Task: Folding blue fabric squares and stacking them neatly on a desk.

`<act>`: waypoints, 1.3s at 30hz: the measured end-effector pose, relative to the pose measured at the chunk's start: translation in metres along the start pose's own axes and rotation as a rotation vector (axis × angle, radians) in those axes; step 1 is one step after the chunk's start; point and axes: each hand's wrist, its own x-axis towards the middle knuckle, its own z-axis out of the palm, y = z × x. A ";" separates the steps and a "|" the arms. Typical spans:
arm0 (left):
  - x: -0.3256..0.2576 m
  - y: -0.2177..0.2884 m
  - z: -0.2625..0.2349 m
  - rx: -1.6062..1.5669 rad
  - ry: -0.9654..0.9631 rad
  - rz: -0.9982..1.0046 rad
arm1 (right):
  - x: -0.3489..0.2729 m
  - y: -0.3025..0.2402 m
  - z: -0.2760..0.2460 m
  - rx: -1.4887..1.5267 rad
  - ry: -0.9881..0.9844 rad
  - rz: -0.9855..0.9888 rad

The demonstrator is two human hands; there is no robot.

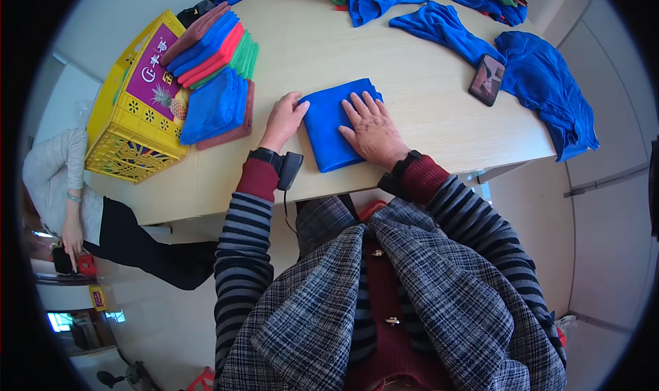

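- A folded blue cloth lies flat on the pale worktop, near its front edge and between the person's two hands.
- The right hand rests palm down on the right part of that cloth; its grip is spread, fingers fanned and the thumb held apart.
- The left hand is at the cloth's upper left corner, thumb tip at the edge; its grip is loosely curved, and I cannot tell whether it pinches the fabric.
- Left of the left hand, a few folded blue cloths lean in a group, with a folded brown cloth showing beneath them.
- Just behind that group, a slanting row of folded cloths runs brown, blue, red and green.
- Both groups are beside a yellow plastic crate, which has a purple panel with a pineapple picture.
- To the right, a smartphone with a lit screen lies against a crumpled blue cloth that hangs over the worktop's edge.
- More unfolded cloths, mostly blue with some green, lie along the far side.
- At the far left is another person in a grey top and black trousers.
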 end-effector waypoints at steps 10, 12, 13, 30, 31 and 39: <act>0.035 0.021 -0.024 -0.253 -0.519 -0.074 | 0.000 0.004 0.000 -0.001 0.004 -0.008; 0.037 0.023 -0.027 -0.238 -0.542 -0.092 | -0.001 0.005 0.000 -0.006 0.003 -0.006; 0.037 0.025 -0.029 -0.221 -0.562 -0.110 | -0.001 0.005 0.000 -0.006 0.001 -0.003; -0.074 0.070 0.029 0.440 0.110 0.493 | -0.003 0.005 0.003 0.019 0.041 -0.002; -0.083 0.066 0.034 0.445 0.085 0.473 | -0.003 0.005 0.004 0.016 0.048 -0.004; -0.112 0.067 0.035 0.527 -0.034 0.404 | -0.005 0.008 0.007 0.008 0.065 -0.031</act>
